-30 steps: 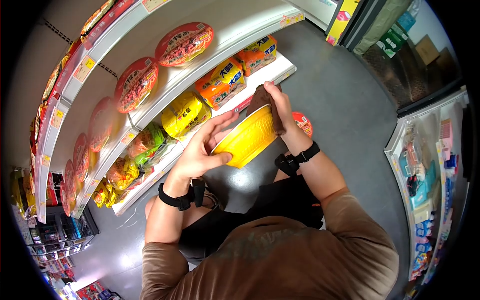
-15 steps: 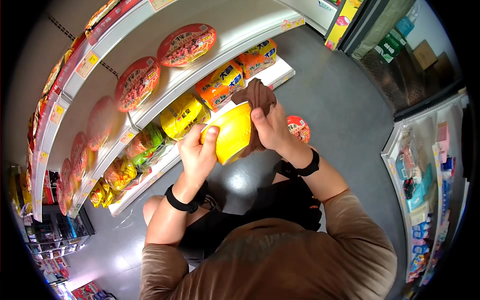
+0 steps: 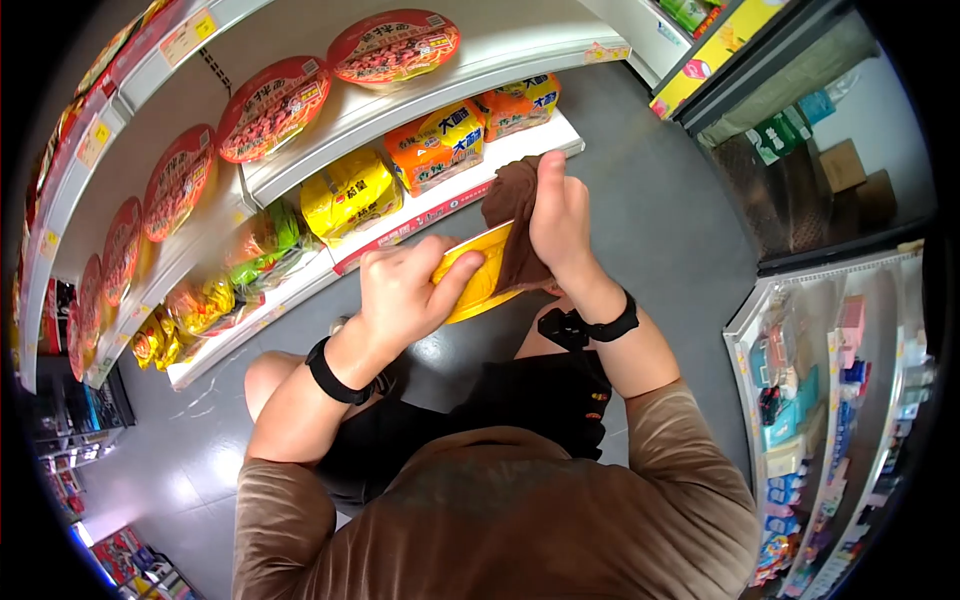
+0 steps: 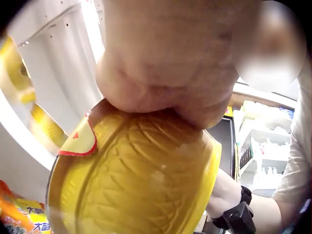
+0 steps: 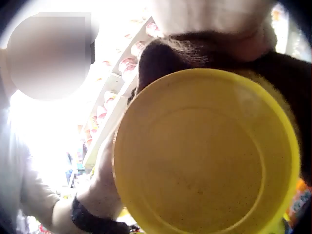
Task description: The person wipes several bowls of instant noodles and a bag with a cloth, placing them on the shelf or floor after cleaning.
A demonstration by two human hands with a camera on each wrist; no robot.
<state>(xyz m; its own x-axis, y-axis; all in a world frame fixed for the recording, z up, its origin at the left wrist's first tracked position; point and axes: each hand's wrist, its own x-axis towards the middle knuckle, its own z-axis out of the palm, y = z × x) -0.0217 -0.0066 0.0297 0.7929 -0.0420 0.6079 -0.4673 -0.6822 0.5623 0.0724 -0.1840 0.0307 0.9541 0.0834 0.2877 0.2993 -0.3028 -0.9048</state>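
Left grip (image 3: 402, 292) pinches a round yellow bowl (image 4: 139, 178), right grip (image 3: 563, 222) clutches brown cloth (image 3: 521, 258); I judge the bowl light, rim (image 3: 487, 233) sturdiest.

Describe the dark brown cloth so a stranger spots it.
From the white shelves, upper left in the head view, go right to the person's right hand. It holds the dark brown, creased cloth against a round yellow bowl; unlike the bowl, it is dark and soft.

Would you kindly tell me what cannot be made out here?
Top of the yellow bowl: head view, turned away behind its side.
Left hand: right wrist view, mostly hidden by the bowl.
Right hand: left wrist view, mostly hidden by the bowl.
Price tag: head view, print too small.
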